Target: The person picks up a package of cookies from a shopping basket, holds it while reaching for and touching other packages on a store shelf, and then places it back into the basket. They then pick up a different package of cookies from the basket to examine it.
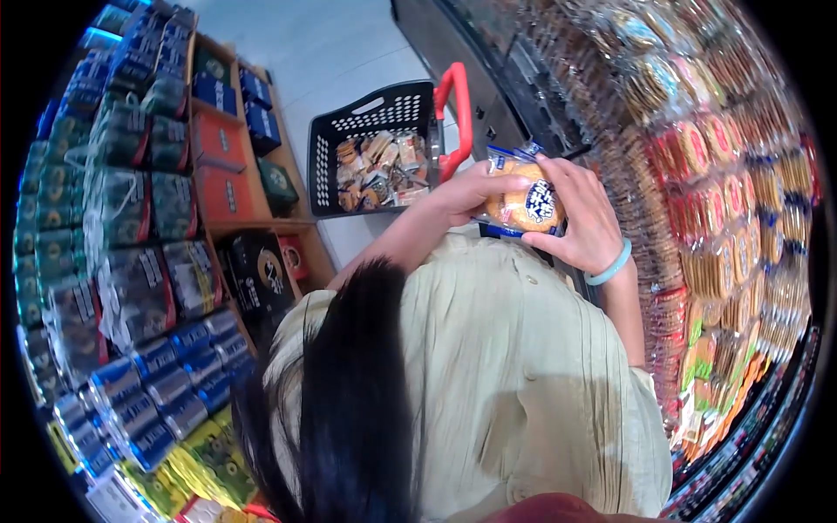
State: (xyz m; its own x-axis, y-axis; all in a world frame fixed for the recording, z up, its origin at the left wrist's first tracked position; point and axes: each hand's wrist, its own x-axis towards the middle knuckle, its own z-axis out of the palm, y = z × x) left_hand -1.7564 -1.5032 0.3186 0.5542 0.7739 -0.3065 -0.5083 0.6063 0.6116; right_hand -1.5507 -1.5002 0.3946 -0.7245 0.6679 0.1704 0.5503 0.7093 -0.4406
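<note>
A clear packet of round golden crackers [506,207], with a blue edge and a blue-and-white printed label, is held up in front of my chest. My left hand [475,190] grips its left side, the thumb lying across the front. From the right, my right hand [582,213] closes round the other side, fingers along the top and thumb at the lower edge. A pale blue band circles my right wrist. Just beyond my left hand stands a black shopping basket [324,166] with a red handle [460,113], holding many small wrapped snacks [381,170].
Hanging and stacked snack packets [697,192] fill the shelves on the right. To the left are stacked drink cans [161,383], wrapped multipacks [122,200] and a wooden shelf with boxes [222,170]. Pale floor tiles [305,44] lie beyond the basket.
</note>
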